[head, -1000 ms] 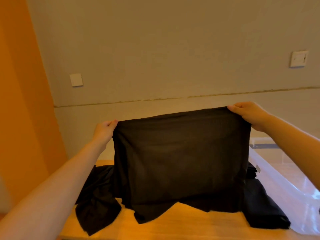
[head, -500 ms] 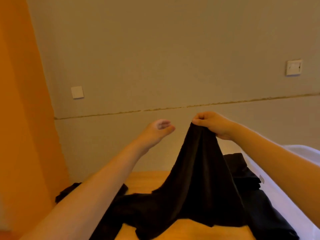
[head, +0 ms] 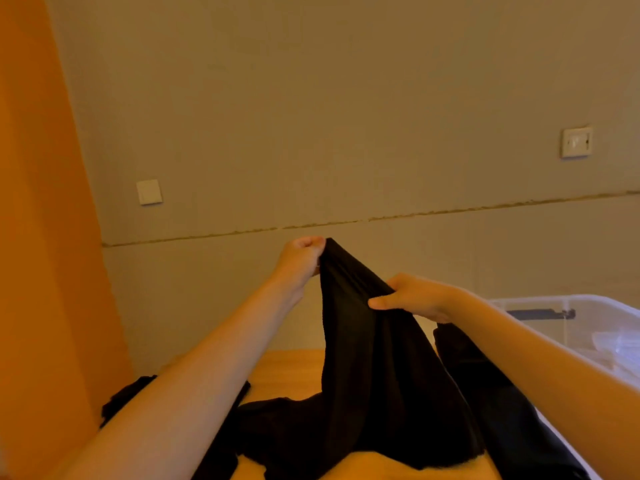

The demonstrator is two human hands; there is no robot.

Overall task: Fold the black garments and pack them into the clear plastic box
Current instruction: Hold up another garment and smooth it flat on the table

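Observation:
A black garment (head: 374,368) hangs bunched in the air above the wooden table (head: 287,368), its lower end trailing on the tabletop. My left hand (head: 301,259) grips its top end, fingers curled round the cloth. Lower and to the right, my right hand (head: 412,299) holds the same garment a little further down its edge, thumb across the fabric. More black garments (head: 502,403) lie in a heap at the right, beside the clear plastic box (head: 540,303) at the right edge. Another dark piece (head: 128,396) shows under my left forearm.
A beige wall stands close behind the table, with a white switch (head: 149,192) at the left and a socket plate (head: 576,142) at the right. An orange panel (head: 41,237) borders the table's left side.
A second ago both hands held the garment spread wide. The top corners came together; now my left hand holds the top and my right hand has slid down the edge.

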